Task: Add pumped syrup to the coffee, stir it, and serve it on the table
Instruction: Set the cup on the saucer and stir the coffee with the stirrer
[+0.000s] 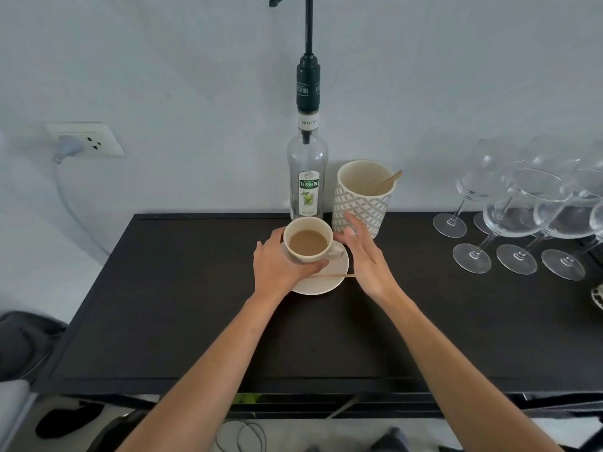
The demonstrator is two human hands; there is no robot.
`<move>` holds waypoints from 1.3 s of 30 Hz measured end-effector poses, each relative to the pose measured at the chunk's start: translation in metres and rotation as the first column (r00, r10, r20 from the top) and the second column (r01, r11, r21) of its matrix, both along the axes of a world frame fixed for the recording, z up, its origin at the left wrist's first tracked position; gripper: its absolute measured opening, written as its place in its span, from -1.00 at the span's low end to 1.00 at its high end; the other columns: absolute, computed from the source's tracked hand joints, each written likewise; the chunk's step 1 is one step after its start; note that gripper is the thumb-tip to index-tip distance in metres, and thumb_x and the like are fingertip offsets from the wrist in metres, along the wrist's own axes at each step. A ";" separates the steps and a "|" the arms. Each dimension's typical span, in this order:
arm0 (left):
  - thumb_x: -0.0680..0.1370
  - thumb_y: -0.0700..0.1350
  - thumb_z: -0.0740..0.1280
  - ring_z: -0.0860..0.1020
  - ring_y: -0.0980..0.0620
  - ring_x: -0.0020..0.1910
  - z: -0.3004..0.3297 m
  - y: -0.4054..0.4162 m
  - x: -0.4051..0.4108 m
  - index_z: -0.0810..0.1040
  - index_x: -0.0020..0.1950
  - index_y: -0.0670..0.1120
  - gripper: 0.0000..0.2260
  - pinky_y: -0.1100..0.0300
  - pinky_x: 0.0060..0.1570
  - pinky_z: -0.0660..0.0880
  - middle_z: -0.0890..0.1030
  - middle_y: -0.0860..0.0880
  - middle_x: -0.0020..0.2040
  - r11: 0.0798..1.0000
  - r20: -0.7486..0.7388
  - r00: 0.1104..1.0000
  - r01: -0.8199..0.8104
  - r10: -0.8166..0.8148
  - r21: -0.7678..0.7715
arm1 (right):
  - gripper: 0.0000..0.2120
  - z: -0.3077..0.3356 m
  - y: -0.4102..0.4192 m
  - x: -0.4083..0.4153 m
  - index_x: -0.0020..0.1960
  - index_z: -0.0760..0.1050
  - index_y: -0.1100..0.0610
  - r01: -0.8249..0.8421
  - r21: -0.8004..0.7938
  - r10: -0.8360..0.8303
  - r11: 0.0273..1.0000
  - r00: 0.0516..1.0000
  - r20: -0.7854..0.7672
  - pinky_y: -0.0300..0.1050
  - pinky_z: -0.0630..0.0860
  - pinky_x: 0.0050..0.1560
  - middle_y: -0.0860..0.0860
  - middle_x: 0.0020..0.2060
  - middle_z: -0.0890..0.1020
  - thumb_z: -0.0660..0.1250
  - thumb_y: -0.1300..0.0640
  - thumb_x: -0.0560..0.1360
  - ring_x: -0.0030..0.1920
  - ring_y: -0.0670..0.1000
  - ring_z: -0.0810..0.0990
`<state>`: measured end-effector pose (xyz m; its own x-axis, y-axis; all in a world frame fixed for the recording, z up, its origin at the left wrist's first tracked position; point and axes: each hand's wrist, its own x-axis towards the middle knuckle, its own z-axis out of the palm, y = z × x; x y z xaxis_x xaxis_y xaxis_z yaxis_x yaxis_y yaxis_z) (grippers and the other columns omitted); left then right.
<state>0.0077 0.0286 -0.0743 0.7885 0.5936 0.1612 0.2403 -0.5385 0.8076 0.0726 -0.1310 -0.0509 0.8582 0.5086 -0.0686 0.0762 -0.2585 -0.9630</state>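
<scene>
A cream cup of milky coffee [308, 242] stands on a white saucer [326, 283] on the black table [163, 305]. My left hand [280, 267] wraps around the cup's left and front side. My right hand [365, 259] is flat and open just right of the cup, its fingers near the handle, holding nothing. A wooden stir stick [332, 276] lies across the saucer's front. Right behind the cup stands the clear Teisseire mojito syrup bottle [307, 177] with its tall dark pump [308, 79].
A patterned ceramic holder [360, 203] with one wooden stick stands right of the bottle, behind my right hand. Several stemmed glasses [522, 216] crowd the table's right end. A wall socket with a plug [85, 140] is at the left.
</scene>
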 end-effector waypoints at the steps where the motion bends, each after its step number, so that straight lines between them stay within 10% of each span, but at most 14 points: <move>1: 0.16 0.18 0.66 0.53 0.01 0.14 -0.001 0.000 0.000 0.52 0.27 -0.01 -0.24 -0.17 0.29 0.39 0.61 0.10 0.13 1.000 -0.004 1.000 0.000 0.000 0.002 | -0.53 -0.002 0.000 0.001 0.60 0.09 -0.16 0.001 0.005 -0.001 1.000 1.000 -0.004 -0.53 0.14 0.14 -0.07 0.43 0.49 0.00 -0.15 0.70 0.37 -0.26 0.33; 5: 0.18 0.17 0.66 0.52 -0.01 0.18 0.000 -0.003 0.001 0.53 0.28 -0.02 -0.26 -0.22 0.31 0.37 0.61 0.06 0.18 1.000 -0.015 1.000 -0.003 0.003 0.005 | -0.54 -0.010 0.001 0.005 0.57 0.08 -0.23 0.001 0.009 -0.001 1.000 1.000 -0.016 -0.22 0.12 0.35 -0.06 0.51 0.38 0.00 -0.19 0.69 0.53 -0.05 0.27; 12: 0.12 0.23 0.65 0.52 0.04 0.22 -0.001 0.002 0.001 0.46 0.31 0.05 -0.17 -0.22 0.40 0.27 0.59 0.15 0.15 0.999 -0.075 0.997 0.034 -0.036 -0.021 | -0.55 -0.010 -0.008 0.003 0.57 0.19 -0.11 -0.010 -0.043 0.012 0.999 0.999 0.043 -0.25 0.18 0.35 -0.11 0.46 0.42 0.06 -0.11 0.70 0.43 -0.18 0.28; 18: 0.01 0.30 0.66 0.37 0.13 0.38 0.002 0.023 -0.017 0.28 0.49 0.15 0.11 0.06 0.36 0.35 0.42 0.25 0.32 0.986 -0.122 0.983 0.124 -0.138 -0.116 | -0.79 -0.045 -0.039 0.003 0.12 0.67 0.03 0.242 -0.354 0.012 0.904 0.812 0.584 -0.06 0.41 0.37 -0.04 0.22 0.63 0.43 -0.01 0.53 0.40 -0.01 0.39; 27: 0.03 0.36 0.58 0.29 0.14 0.46 0.013 0.047 -0.048 0.21 0.54 0.12 0.15 0.10 0.38 0.21 0.37 0.15 0.48 0.981 -0.132 0.978 0.144 -0.162 -0.132 | -0.83 -0.042 -0.044 0.008 0.00 0.69 -0.04 0.127 -0.531 0.207 0.838 0.826 0.525 0.05 0.23 0.49 -0.04 0.42 0.49 0.44 -0.10 0.50 0.56 0.05 0.16; 39: 0.04 0.35 0.60 0.30 0.06 0.48 0.012 0.059 -0.059 0.25 0.51 0.17 0.10 -0.06 0.45 0.25 0.36 0.14 0.49 0.989 -0.176 0.974 0.129 -0.140 -0.076 | -0.95 0.038 -0.019 -0.010 -0.04 0.64 -0.03 0.179 -0.041 -0.148 0.983 0.904 0.401 -0.13 0.57 0.14 -0.34 -0.04 0.63 0.43 0.02 0.53 0.01 -0.26 0.60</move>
